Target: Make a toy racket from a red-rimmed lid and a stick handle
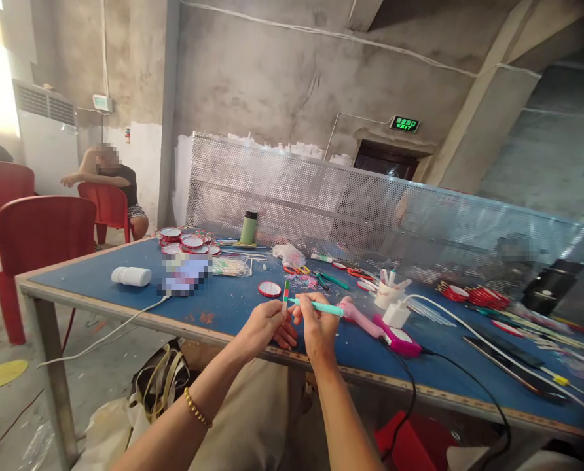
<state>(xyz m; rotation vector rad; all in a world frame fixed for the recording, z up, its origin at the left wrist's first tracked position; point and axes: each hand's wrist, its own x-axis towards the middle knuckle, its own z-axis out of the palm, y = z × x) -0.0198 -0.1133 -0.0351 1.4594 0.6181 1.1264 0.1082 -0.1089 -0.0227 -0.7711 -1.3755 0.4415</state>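
Observation:
My left hand pinches a small flat stick with green, red and pale bands, held upright over the front edge of the table. Gripped in my right hand is a turquoise marker pen, its tip pointing left and touching or nearly touching the banded stick. Just behind my left hand lies a round white disc with a red rim. To the right of my right hand, a pink hot glue gun rests on the blue tabletop.
At the back left are stacked red-rimmed discs and a green bottle. A white bottle lies at left. Pliers, a cup of pens and cables fill the right. A perforated metal screen stands behind; a person sits far left.

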